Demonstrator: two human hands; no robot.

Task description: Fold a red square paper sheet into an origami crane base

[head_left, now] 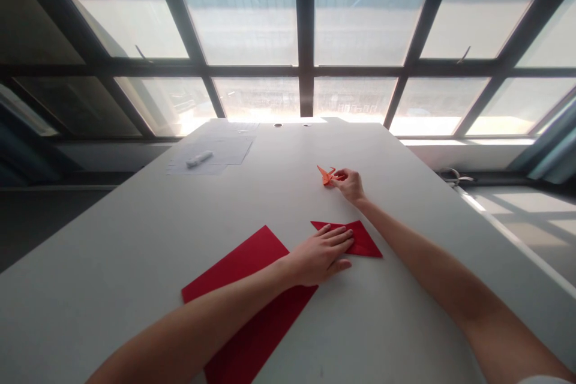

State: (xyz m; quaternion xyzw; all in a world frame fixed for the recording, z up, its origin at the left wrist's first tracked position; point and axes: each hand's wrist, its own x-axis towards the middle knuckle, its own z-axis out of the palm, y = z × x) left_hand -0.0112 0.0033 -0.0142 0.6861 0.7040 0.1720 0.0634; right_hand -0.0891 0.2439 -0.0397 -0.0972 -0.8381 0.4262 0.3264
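An orange origami crane is pinched at its right side by my right hand, low over the white table or resting on it; I cannot tell which. My left hand lies flat with fingers stretched out on a folded piece of red paper, covering part of it. The folded paper shows pointed corners at its left and right. Beneath my left forearm is a larger red sheet or stack of paper, partly hidden by the arm.
The white table reaches toward large windows with dark frames. At the back left are several thin sheets with a whitish, wrapped-looking object on them. A coiled cable sits beyond the right table edge.
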